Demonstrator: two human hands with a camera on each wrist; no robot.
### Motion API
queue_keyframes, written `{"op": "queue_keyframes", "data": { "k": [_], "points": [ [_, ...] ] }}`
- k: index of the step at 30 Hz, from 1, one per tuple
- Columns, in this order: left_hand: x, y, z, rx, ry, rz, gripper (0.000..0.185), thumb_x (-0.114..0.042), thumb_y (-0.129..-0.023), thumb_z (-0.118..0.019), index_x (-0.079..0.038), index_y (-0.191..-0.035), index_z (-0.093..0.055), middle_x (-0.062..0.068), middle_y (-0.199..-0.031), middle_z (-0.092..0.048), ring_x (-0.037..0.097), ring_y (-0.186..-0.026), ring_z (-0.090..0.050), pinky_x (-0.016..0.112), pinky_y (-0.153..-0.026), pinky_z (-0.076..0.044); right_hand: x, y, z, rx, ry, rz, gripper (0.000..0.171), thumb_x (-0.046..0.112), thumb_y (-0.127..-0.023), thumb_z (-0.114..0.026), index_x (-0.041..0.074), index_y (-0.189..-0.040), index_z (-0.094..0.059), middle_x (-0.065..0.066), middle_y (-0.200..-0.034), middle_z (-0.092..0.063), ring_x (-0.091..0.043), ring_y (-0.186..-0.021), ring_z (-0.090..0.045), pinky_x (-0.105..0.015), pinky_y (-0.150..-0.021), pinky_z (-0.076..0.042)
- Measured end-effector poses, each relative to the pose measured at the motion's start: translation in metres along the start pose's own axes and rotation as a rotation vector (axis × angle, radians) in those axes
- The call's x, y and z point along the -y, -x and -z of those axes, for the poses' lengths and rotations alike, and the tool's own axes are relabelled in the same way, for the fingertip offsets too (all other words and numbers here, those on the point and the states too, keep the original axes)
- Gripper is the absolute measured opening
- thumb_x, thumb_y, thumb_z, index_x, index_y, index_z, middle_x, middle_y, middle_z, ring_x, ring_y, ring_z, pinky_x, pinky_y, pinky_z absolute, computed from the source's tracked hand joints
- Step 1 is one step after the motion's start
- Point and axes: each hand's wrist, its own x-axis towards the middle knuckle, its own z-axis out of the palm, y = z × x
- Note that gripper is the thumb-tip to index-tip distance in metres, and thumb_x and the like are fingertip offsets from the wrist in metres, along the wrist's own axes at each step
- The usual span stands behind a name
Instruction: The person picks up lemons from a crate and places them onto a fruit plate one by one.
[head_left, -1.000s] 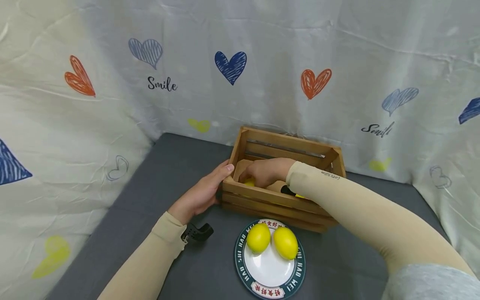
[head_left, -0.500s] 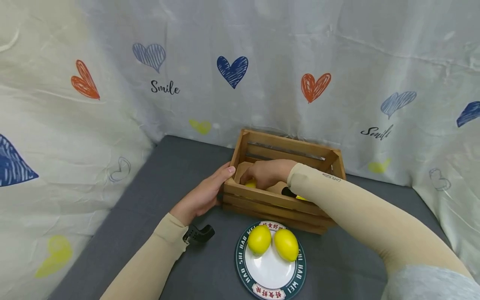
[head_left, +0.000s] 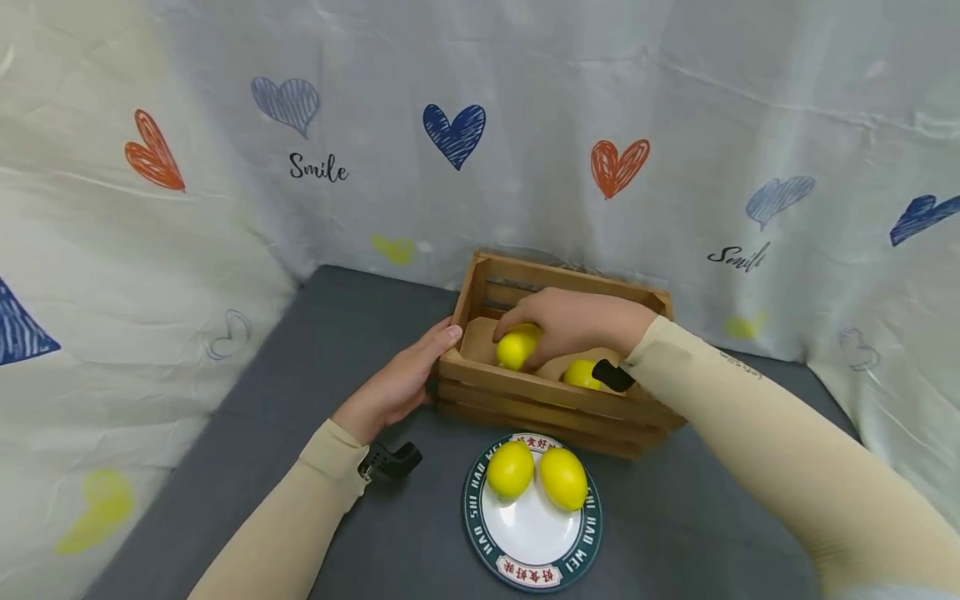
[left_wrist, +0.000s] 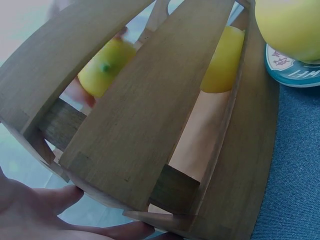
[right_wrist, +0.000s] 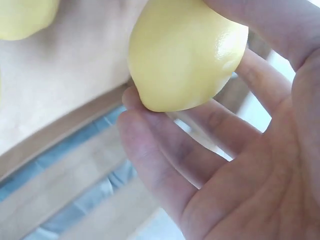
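My right hand [head_left: 577, 321] grips a lemon [head_left: 516, 346] between thumb and fingers, inside the slatted wooden crate [head_left: 540, 392]. In the right wrist view that lemon [right_wrist: 187, 57] sits toward the fingertips, away from the palm. My left hand [head_left: 397, 379] holds the crate's left end, thumb over the top rim and fingers on the outside. Through the slats the left wrist view shows the gripped lemon [left_wrist: 107, 67]. Another lemon [head_left: 581, 374] lies in the crate on a brown lining, partly hidden by the right wrist's black strap.
A round plate [head_left: 532, 542] with a dark green lettered rim stands in front of the crate, bearing a left lemon [head_left: 511, 471] and a right lemon [head_left: 563, 479]. Behind the crate hangs a pale curtain [head_left: 540, 83] printed with hearts, close to its back side.
My right hand has come up from the crate's bottom and moved rightward with the lemon in its fingers. A second lemon in the crate shows more now. The left hand keeps its hold.
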Motion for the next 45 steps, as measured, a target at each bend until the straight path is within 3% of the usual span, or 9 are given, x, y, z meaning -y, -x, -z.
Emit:
{"op": "queue_keyframes", "data": {
  "k": [5, 12, 17, 21, 26, 34, 45],
  "points": [
    [-0.001, 0.0, 0.001, 0.011, -0.009, -0.008, 0.087, -0.069, -0.108, -0.044, -0.035, -0.175, 0.0, 0.006, -0.184, 0.004, 0.044, -0.167, -0.011, 0.087, -0.118, -0.023, 0.003, 0.035, 0.01, -0.08, -0.039, -0.025, 0.054, 0.026, -0.091, -0.088, 0.033, -0.142, -0.07, 0.003, -0.147, -0.066, -0.023, -0.126, -0.062, -0.048, -0.109, -0.055],
    [0.0, 0.001, 0.002, 0.011, -0.021, -0.015, 0.084, -0.066, -0.11, -0.042, -0.034, -0.175, 0.0, 0.005, -0.184, 0.008, 0.046, -0.168, -0.003, 0.089, -0.118, -0.018, 0.006, 0.074, 0.017, -0.176, -0.022, -0.028, 0.051, 0.035, -0.09, -0.09, 0.036, -0.138, -0.072, 0.008, -0.128, -0.07, -0.019, -0.104, -0.062, -0.039, -0.09, -0.056],
    [0.001, 0.001, 0.001, 0.014, -0.026, -0.015, 0.085, -0.068, -0.109, -0.041, -0.034, -0.176, 0.0, 0.006, -0.184, 0.008, 0.047, -0.168, -0.002, 0.089, -0.117, -0.017, 0.011, 0.103, 0.012, -0.229, -0.005, -0.021, 0.05, 0.033, -0.091, -0.09, 0.037, -0.137, -0.071, 0.01, -0.122, -0.069, -0.018, -0.091, -0.059, -0.036, -0.08, -0.053],
    [0.002, 0.0, 0.001, 0.012, -0.033, -0.009, 0.085, -0.068, -0.109, -0.04, -0.034, -0.175, 0.001, 0.007, -0.184, 0.009, 0.049, -0.167, -0.002, 0.089, -0.118, -0.016, 0.019, 0.121, 0.003, -0.272, -0.014, 0.006, 0.054, 0.028, -0.09, -0.091, 0.038, -0.139, -0.071, 0.012, -0.126, -0.068, -0.015, -0.093, -0.061, -0.036, -0.081, -0.056],
    [0.003, 0.0, 0.001, 0.018, -0.036, -0.014, 0.084, -0.067, -0.11, -0.039, -0.035, -0.175, 0.002, 0.006, -0.184, 0.009, 0.05, -0.167, -0.001, 0.089, -0.118, -0.017, 0.029, 0.138, -0.013, -0.285, -0.009, 0.036, 0.056, 0.029, -0.09, -0.091, 0.04, -0.14, -0.068, 0.016, -0.132, -0.066, -0.01, -0.107, -0.062, -0.038, -0.092, -0.059],
    [0.003, -0.002, 0.002, 0.018, -0.026, -0.026, 0.086, -0.068, -0.109, -0.04, -0.033, -0.175, 0.003, 0.006, -0.183, 0.01, 0.052, -0.166, -0.003, 0.089, -0.117, -0.02, 0.046, 0.151, -0.05, -0.263, 0.025, 0.066, 0.058, 0.032, -0.091, -0.09, 0.045, -0.143, -0.065, 0.017, -0.14, -0.062, -0.007, -0.111, -0.063, -0.034, -0.093, -0.06],
    [0.002, -0.003, 0.002, 0.028, -0.033, -0.03, 0.086, -0.068, -0.109, -0.039, -0.032, -0.176, 0.003, 0.009, -0.183, 0.009, 0.055, -0.165, -0.007, 0.089, -0.117, -0.019, 0.068, 0.131, -0.126, -0.121, -0.038, 0.11, 0.051, 0.033, -0.091, -0.09, 0.042, -0.137, -0.071, 0.016, -0.13, -0.064, -0.003, -0.107, -0.06, -0.029, -0.093, -0.059]
  ]
}}
